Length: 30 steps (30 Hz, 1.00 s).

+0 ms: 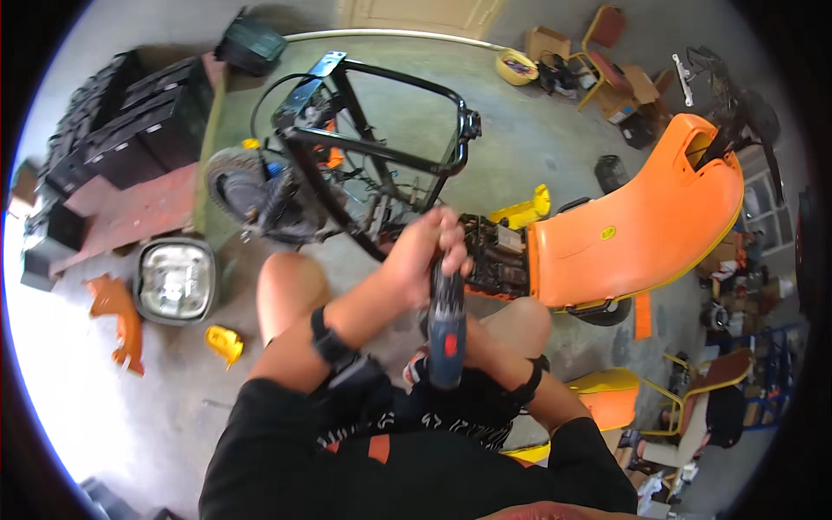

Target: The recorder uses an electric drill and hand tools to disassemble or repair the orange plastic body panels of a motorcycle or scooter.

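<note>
My left hand (429, 247) is closed around the front end of a dark blue and black power drill (447, 351) with a red switch, held upright in front of me above my lap. My right forearm (511, 373) reaches up behind the drill, whose body hides that hand's fingers. Just beyond the drill are an open electronics tray (498, 256) and the orange body shell (628, 238) of a scooter or similar vehicle. A black tubular frame (390, 147) with a wheel (238, 191) stands ahead of me.
Black crates (143, 139) sit at the left, near a silver basin (176, 282), orange (120, 321) and yellow (224, 345) plastic parts. A yellow bucket (515, 68) and chair (605, 65) are at the back; another chair (711, 377) and cluttered shelves (767, 381) are at the right.
</note>
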Tool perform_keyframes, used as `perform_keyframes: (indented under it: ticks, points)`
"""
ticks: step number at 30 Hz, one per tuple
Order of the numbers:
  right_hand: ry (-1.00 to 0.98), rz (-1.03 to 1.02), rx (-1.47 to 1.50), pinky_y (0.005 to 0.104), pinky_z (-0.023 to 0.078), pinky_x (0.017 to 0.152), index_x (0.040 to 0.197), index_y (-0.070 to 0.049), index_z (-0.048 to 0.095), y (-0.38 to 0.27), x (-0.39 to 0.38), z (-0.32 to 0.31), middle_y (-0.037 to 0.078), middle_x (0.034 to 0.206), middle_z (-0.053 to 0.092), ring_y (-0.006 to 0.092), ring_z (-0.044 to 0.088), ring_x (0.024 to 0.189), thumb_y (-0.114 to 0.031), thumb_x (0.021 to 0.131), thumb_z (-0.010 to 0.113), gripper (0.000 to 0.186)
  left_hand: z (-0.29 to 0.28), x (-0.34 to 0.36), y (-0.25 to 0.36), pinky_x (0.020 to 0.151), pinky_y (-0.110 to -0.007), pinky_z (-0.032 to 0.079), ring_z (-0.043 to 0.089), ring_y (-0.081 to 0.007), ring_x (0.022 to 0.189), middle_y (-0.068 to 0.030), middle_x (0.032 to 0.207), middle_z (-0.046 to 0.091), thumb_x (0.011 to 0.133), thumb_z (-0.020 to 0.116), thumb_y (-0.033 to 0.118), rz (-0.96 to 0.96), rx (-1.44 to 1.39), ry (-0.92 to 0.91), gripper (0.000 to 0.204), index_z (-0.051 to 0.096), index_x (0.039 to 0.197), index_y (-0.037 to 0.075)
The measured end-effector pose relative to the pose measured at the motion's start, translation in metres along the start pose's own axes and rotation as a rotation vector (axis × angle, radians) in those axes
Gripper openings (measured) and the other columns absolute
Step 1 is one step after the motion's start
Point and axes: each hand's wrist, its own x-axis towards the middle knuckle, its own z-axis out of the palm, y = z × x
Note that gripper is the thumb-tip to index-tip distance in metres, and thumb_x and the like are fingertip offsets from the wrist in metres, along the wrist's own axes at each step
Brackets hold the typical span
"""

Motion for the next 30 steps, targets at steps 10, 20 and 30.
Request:
perform_keyframes:
  ticks: [10, 20, 30]
  points:
    - [0.157, -0.332, 0.093, 0.0424, 0.044, 0.093, 0.100, -0.007, 0.059, 0.058, 0.076, 0.008, 0.012, 0.102, 0.061, 0.0332, 0.058, 0.099, -0.011, 0.088, 0.054, 0.013, -0.028, -0.029, 0.058, 0.066, -0.038, 0.048, 0.045, -0.0145, 0.044, 0.0001, 0.059, 0.043, 0.097, 0.053, 0.014, -0.104, 0.137, -0.126, 0.012, 0.047, 0.087, 0.010]
    - [-0.106, 0.080, 0.156, 0.0455, 0.047, 0.089, 0.140, -0.001, 0.036, -0.047, 0.086, -0.056, 0.021, 0.115, 0.059, 0.0369, 0.059, 0.105, -0.021, 0.077, 0.068, 0.074, -0.064, -0.025, 0.096, 0.077, -0.041, 0.047, 0.052, -0.0171, 0.058, -0.0022, 0.067, 0.047, 0.095, 0.055, 0.017, -0.191, -0.413, -0.135, 0.012, 0.051, 0.091, 0.007]
    - [0.162, 0.857, 0.267, 0.0428, 0.050, 0.087, 0.139, -0.012, 0.040, -0.216, 0.015, -0.227, 0.022, 0.115, 0.062, 0.0416, 0.060, 0.106, -0.024, 0.067, 0.078, 0.083, 0.019, -0.107, 0.112, 0.091, -0.040, 0.051, 0.058, -0.0355, 0.115, -0.0194, 0.132, 0.053, 0.104, 0.040, 0.019, -0.673, 0.258, 0.718, 0.039, 0.035, 0.136, -0.002]
